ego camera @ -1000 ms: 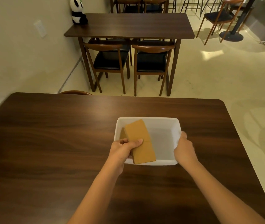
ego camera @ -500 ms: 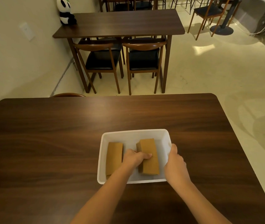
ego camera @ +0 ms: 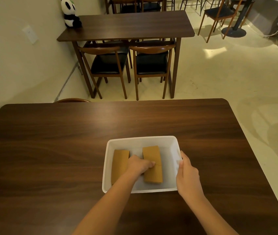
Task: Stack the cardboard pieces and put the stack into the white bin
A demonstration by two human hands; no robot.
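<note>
A white bin (ego camera: pixel 140 139) stands on the dark wooden table (ego camera: pixel 67 150) in front of me. Inside it lie two brown cardboard stacks side by side: one on the left (ego camera: pixel 119 162) and one on the right (ego camera: pixel 152 164). My left hand (ego camera: pixel 139 164) reaches into the bin between them, and its fingers grip the left edge of the right cardboard stack, which rests on the bin floor. My right hand (ego camera: pixel 186 173) holds the bin's right wall, thumb over the rim.
A second wooden table (ego camera: pixel 126 24) with two black-seated chairs (ego camera: pixel 107 63) stands ahead across the floor. A panda plush (ego camera: pixel 70 13) sits on its left corner. A chair back (ego camera: pixel 72 100) shows at my table's far edge. The wall is on the left.
My left hand has lowered the cardboard stack from above the bin's near rim down onto the bin floor, to the right of the other stack. My right hand has stayed on the bin's wall.
</note>
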